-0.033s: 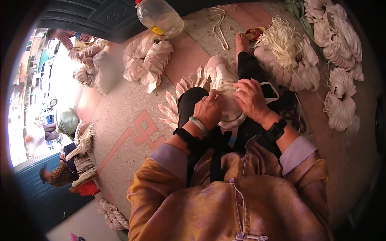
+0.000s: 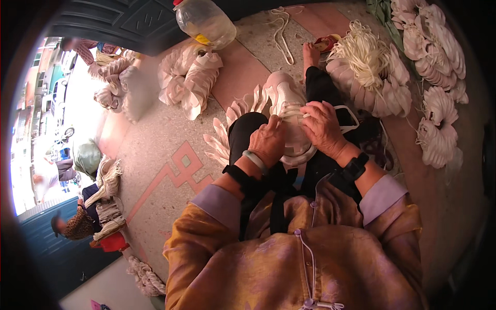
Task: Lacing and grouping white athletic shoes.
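Lace [image 2: 293,114] is pinched by left hand [image 2: 267,140] and right hand [image 2: 324,125]. Shoe [image 2: 285,93] is supported at the lap's [image 2: 241,138] far edge.

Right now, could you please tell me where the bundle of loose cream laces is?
In the head view, the lace bundle lies toward the upper right, on a pile of pale shoe pieces, beyond the right hand and to its right.

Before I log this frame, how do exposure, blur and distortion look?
All in the head view: street at left blown out; lower-left person has a blurred face; black fisheye rim; left hand, right hand and pale shoe fairly clear.
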`<state>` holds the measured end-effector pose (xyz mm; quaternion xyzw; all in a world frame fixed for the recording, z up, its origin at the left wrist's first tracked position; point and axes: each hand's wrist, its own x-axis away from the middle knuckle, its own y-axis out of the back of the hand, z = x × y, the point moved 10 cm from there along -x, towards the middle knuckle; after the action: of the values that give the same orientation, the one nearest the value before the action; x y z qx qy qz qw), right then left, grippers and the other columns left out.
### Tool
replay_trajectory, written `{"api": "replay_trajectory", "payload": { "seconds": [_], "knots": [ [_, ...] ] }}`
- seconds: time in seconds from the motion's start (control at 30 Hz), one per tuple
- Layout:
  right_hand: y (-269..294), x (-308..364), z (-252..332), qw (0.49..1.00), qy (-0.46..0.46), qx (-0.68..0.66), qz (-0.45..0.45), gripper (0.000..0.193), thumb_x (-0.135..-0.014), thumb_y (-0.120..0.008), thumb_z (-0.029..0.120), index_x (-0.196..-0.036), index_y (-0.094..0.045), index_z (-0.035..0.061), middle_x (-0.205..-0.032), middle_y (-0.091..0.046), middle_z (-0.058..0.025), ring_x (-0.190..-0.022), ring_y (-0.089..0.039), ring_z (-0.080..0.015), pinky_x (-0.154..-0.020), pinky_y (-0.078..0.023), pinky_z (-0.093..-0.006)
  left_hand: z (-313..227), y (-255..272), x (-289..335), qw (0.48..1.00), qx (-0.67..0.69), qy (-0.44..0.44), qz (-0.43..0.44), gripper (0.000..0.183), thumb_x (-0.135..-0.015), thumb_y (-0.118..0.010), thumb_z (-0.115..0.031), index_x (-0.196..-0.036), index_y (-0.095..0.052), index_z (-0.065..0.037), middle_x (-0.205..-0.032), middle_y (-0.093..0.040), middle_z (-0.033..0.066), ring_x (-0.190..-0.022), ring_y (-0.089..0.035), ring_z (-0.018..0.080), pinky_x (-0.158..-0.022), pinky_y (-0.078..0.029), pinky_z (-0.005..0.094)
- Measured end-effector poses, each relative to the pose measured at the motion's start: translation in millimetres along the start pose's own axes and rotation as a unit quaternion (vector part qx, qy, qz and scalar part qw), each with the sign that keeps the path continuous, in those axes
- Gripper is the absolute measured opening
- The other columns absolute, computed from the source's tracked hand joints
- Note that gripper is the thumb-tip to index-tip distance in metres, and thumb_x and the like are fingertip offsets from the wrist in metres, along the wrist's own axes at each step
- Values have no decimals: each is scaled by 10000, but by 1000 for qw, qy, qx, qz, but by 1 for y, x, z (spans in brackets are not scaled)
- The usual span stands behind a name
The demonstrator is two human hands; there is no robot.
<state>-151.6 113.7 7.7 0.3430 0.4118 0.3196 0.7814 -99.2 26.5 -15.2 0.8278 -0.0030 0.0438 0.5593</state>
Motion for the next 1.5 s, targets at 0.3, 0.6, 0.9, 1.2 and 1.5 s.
{"api": "replay_trajectory", "payload": {
  "seconds": [0.3,0.6,0.9,1.2,1.5],
  "knots": [
    [-2,3,-5,999,-25,-20,19,85,-730,-610,142,-789,-598,83,-1044,-547,-41,-1032,-487,-215,-948,-304,-431,-3,-2,-1,1000,-23,-4,15,182,-752,-514,-71,-932,-541,-60,-1010,-512,120,-825,-599,319,-672,-503,412],
    [-6,5,-8,999,-39,-29,22,77,-746,-602,150,-796,-598,92,-1028,-548,-38,-994,-507,-211,-957,-296,-447,-4,-5,-2,999,-22,-1,32,184,-752,-514,-68,-934,-534,-54,-1008,-503,125,-819,-596,321,-672,-501,415],
    [-5,4,-7,999,-36,-27,17,78,-746,-604,149,-795,-598,89,-1021,-546,-38,-980,-509,-214,-946,-307,-436,-2,-7,-1,999,-27,-2,24,192,-751,-513,-68,-942,-533,-58,-1014,-502,129,-815,-596,321,-671,-501,414],
    [16,7,-12,983,-65,-168,-43,80,-689,-637,85,-749,-584,82,-954,-575,-35,-873,-563,-226,-821,-397,-355,-7,10,-1,999,-21,-21,-15,123,-737,-541,-87,-853,-579,-74,-986,-528,128,-791,-591,321,-673,-488,408],
    [36,17,-34,963,-117,-208,-127,101,-788,-582,59,-885,-554,69,-853,-584,-69,-767,-572,-246,-705,-440,-344,-29,25,-24,993,2,-60,-99,78,-689,-601,-154,-745,-599,-101,-737,-513,77,-679,-557,288,-629,-433,422]
  ]
}}
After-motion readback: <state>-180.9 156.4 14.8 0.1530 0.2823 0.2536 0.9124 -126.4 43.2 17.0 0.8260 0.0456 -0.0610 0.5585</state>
